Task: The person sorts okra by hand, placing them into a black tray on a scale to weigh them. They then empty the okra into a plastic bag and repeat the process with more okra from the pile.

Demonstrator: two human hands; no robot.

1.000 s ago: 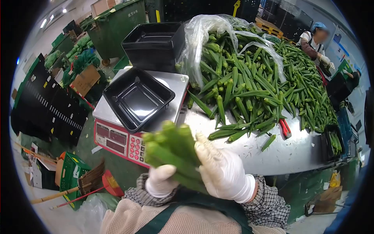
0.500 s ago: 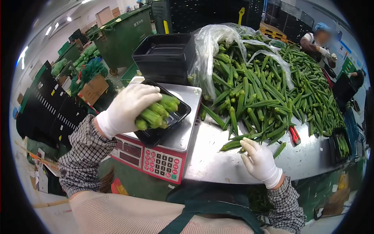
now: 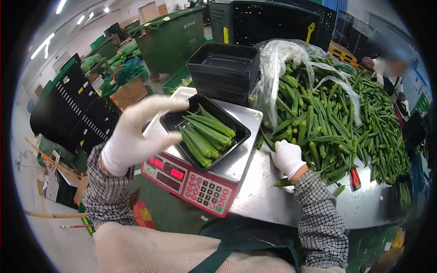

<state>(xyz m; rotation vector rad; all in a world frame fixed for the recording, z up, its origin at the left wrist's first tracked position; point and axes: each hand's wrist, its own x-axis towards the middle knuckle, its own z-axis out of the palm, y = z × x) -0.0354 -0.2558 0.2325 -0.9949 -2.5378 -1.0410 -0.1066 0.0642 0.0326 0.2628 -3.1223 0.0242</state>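
Several okra pods (image 3: 207, 136) lie in a black tray (image 3: 239, 144) on the metal plate of a red scale (image 3: 193, 189), whose display is lit red. My left hand (image 3: 136, 129), white-gloved, is beside the tray's left side with thumb and fingers spread and nothing between them. My right hand (image 3: 288, 158), also gloved, is at the near left edge of the large okra heap (image 3: 337, 123), its fingers curled round something I cannot make out. A clear plastic bag (image 3: 273, 68) drapes over the heap's left part.
Stacked black trays (image 3: 223, 68) stand behind the scale. A red-handled tool (image 3: 355, 179) lies on the metal table (image 3: 268, 200), right of my right hand. Green bins (image 3: 170, 43) and black crates stand farther back. A person (image 3: 396, 75) in a blue cap is at the far right.
My left hand has let go of the okra, which now lies in the tray, and has opened. My right hand has moved up to the heap and closed. The scale display has lit up.
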